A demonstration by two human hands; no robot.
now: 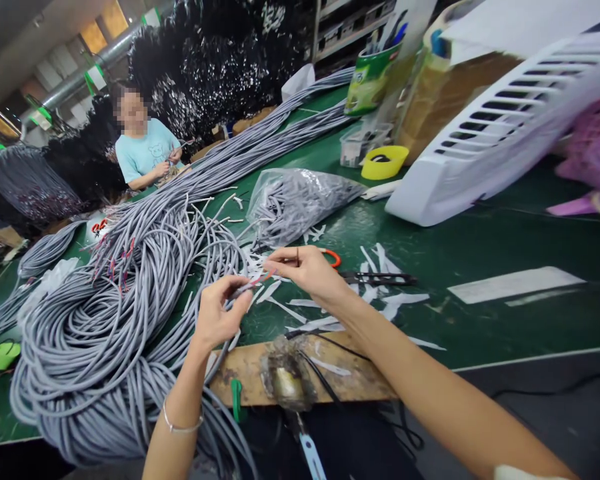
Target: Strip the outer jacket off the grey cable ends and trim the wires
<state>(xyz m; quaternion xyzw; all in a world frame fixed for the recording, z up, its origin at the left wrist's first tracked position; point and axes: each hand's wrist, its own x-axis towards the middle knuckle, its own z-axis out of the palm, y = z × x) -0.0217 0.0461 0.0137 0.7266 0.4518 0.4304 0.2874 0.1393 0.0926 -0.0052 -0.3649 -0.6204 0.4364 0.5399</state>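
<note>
Between finger and thumb, my left hand (223,310) pinches a grey cable (237,291) close to its stripped end. Thin red and dark wires come out of that end toward my right hand (305,270), whose thumb and forefinger are closed on the wire tips. A large coiled bundle of grey cables (100,340) lies beside my left hand and runs back across the table. Below the hands a wooden board (240,373) carries a grimy metal tool (287,383) with black cords. White strips (400,303) are scattered around the right wrist.
Orange-handled scissors (375,278) lie just past my right hand. A clear bag of grey pieces (300,203) sits behind, near a yellow dish (384,162) and a white slatted plastic thing (485,127). Across the green table (505,247) sits another person (147,150) holding cables.
</note>
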